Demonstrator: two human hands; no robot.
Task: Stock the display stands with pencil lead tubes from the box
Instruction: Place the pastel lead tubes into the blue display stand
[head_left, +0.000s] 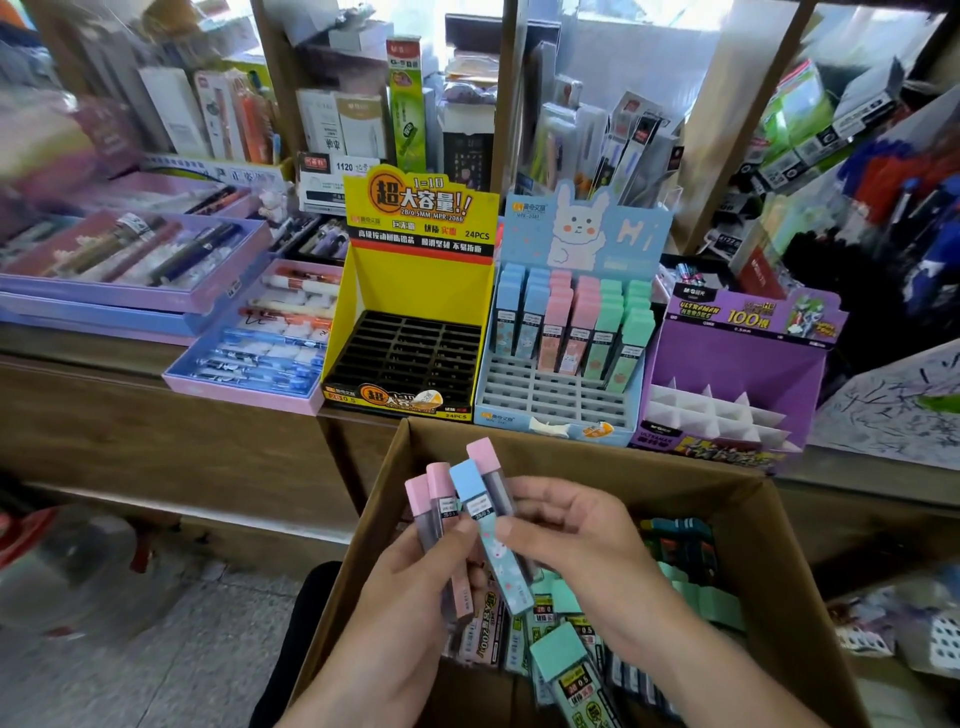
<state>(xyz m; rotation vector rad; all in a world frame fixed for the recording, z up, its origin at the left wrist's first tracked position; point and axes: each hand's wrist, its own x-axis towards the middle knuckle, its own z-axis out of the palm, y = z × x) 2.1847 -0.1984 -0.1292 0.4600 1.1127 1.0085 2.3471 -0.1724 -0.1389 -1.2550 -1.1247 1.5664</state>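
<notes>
Left hand (415, 587) and right hand (576, 540) together pinch four pastel-capped pencil lead tubes (470, 488) above the open cardboard box (675, 493). Beyond them, the rabbit display stand (587, 234) is half filled; the yellow stand (415, 280) and purple stand (737, 358) beside it hold none.

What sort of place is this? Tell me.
Probably a stationery shop: lilac cardboard pen trays, a yellow cardboard display stand marked 24PCS, a blue rabbit-print cardboard stand holding pastel plastic lead tubes.
</notes>
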